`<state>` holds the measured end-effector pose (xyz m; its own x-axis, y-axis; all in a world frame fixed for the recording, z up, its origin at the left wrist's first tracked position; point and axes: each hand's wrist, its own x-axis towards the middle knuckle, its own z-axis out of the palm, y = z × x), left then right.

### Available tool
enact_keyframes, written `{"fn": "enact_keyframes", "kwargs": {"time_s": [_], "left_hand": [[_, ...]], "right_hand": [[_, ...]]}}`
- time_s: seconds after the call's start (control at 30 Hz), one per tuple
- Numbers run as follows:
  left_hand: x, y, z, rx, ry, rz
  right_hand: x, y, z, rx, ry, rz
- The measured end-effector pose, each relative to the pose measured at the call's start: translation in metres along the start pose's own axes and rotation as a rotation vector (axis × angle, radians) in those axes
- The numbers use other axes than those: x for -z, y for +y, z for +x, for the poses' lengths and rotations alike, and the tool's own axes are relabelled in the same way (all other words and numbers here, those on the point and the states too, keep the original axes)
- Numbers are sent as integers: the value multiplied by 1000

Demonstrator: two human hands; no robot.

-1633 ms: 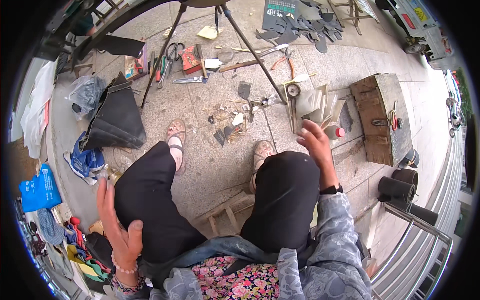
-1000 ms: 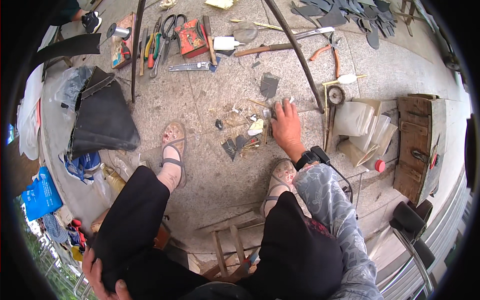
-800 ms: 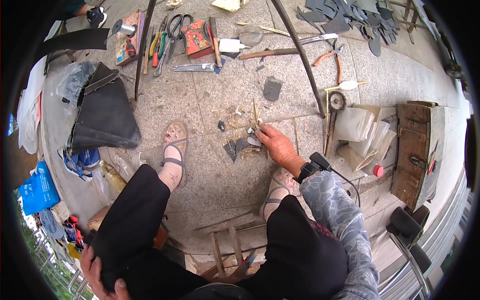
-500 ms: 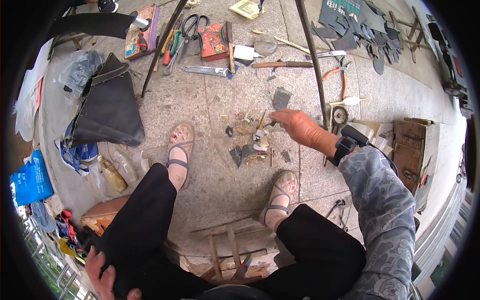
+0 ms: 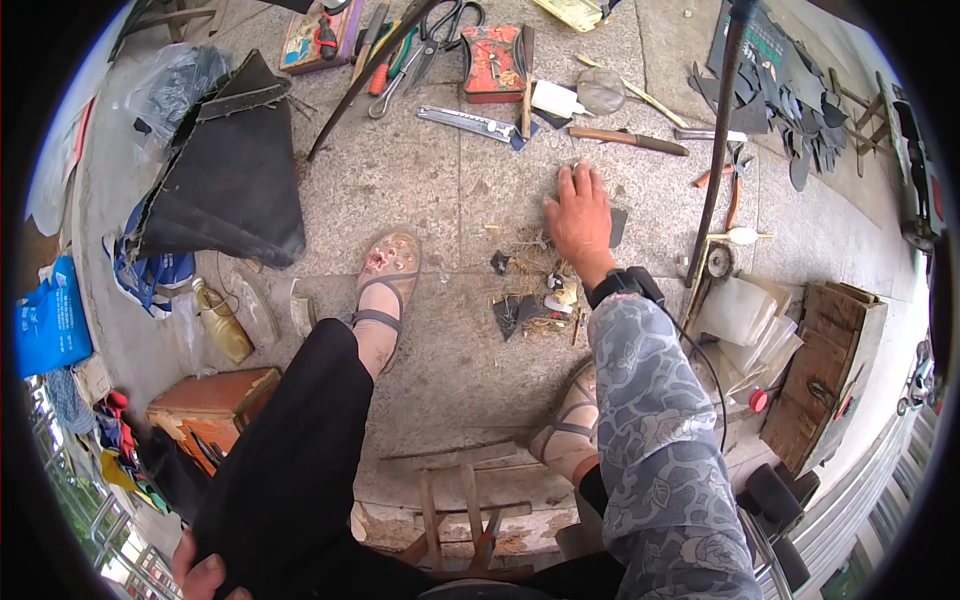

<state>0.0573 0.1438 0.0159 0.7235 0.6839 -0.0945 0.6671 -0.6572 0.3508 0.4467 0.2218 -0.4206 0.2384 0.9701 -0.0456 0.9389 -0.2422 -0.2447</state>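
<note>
My right hand (image 5: 582, 220) reaches down to the paving, palm down. Its fingers are stretched forward and the thumb sits a little apart; a tiny dark scrap (image 5: 577, 164) lies at the fingertips. A dark grey flat offcut (image 5: 618, 228) shows partly beside the hand. Just nearer to me, below the wrist, lies a small heap of litter (image 5: 545, 318) with straw, dark scraps and pale bits. At the lower left, my left hand (image 5: 200, 570) rests against my black trouser leg, fingers apart and only partly in view.
Beyond the hand lie a wooden-handled tool (image 5: 628, 140), a utility knife (image 5: 468, 124), a red tin (image 5: 494, 62), scissors (image 5: 428, 60) and a white bottle (image 5: 556, 99). Dark metal legs (image 5: 712, 190) rise at right. Left stands a black bag (image 5: 225, 190); right, a wooden box (image 5: 822, 370).
My right hand has moved forward from beside the litter heap to the small scrap beyond it. The whole view has shifted, so things on the ground appear further right. My left hand stays by my leg.
</note>
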Motion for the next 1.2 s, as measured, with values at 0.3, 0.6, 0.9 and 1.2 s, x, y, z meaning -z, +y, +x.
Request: {"fn": "enact_keyframes", "kwargs": {"time_s": [0.3,0.6,0.9,1.2], "left_hand": [[-6,4,6,79,116,-49],[-2,0,3,88,52,-66],[-5,-6,-7,31,130,-58],[-6,-1,3,58,110,-61]], "right_hand": [[30,-28,-38,180,-64,452],[2,-28,57,78,-13,-30],[26,-28,-10,305,-248,75],[-3,-66,27,50,-6,82]]}}
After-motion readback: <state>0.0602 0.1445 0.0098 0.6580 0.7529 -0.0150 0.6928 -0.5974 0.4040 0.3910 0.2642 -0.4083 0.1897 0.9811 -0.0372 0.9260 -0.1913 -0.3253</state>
